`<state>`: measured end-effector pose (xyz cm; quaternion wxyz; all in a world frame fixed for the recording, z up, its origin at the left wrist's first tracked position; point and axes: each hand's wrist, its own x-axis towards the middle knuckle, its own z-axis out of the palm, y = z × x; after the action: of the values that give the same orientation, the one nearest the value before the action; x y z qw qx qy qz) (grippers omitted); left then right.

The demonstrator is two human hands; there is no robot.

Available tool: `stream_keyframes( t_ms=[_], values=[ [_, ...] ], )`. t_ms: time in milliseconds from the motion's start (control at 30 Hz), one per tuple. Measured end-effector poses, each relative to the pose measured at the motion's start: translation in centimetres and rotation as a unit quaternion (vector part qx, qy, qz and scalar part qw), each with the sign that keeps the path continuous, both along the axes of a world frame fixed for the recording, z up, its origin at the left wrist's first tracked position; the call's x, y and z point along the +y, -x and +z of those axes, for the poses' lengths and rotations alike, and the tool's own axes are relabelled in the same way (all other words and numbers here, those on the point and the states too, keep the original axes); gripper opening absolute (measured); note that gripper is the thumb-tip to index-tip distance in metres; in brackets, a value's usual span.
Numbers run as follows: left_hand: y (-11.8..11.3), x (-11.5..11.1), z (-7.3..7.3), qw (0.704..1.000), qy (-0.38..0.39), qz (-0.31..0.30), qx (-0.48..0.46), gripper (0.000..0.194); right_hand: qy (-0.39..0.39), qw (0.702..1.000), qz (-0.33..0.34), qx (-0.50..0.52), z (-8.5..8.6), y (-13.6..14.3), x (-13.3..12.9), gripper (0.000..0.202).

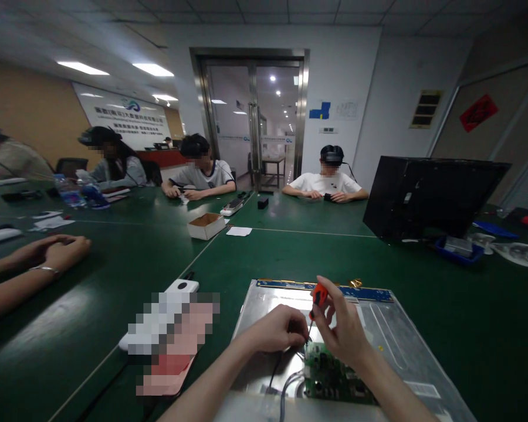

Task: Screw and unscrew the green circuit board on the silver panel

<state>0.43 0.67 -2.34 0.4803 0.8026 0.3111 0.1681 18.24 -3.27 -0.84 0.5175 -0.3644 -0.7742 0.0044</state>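
A silver metal panel (391,337) lies on the green table, with a blue strip board (369,294) along its far edge. On the panel is a green circuit board (334,375) with dark and grey cables at its left side. My right hand (345,328) is closed round the orange and black handle of a screwdriver (319,294), which stands nearly upright, tip down at the board's upper left corner. Beside that tip, my left hand (284,329) has its fingers pinched together; what they hold, if anything, is too small to make out.
Left of the panel lie a white device (158,322) and a pink phone (180,363). An open box (206,226) stands farther off. A black monitor (431,196) and a blue tray (460,249) are at the right. Several people sit around the table; another person's hands (66,255) rest at left.
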Motion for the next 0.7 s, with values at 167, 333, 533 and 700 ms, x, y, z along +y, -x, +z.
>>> stream_keyframes(
  t_ms=[167, 333, 533, 700],
  values=[
    [-0.1, 0.03, 0.05, 1.0, -0.006, 0.01, 0.011, 0.014, -0.038, 0.999, -0.034, -0.007, -0.05, 0.26, -0.02, 0.042],
    [-0.14, -0.05, 0.39, 1.0, -0.004, 0.009, 0.007, 0.013, -0.051, 0.998, -0.044, -0.012, 0.01, 0.0, 0.26, 0.039],
    [-0.02, -0.18, 0.63, 1.0, -0.013, 0.013, 0.013, 0.014, -0.006, 1.0, 0.001, -0.006, 0.37, -0.34, -0.05, 0.047],
    [-0.01, -0.01, -0.07, 1.0, -0.007, 0.003, 0.006, 0.015, -0.02, 1.0, 0.007, -0.011, 0.5, -0.19, -0.19, 0.045]
  ],
)
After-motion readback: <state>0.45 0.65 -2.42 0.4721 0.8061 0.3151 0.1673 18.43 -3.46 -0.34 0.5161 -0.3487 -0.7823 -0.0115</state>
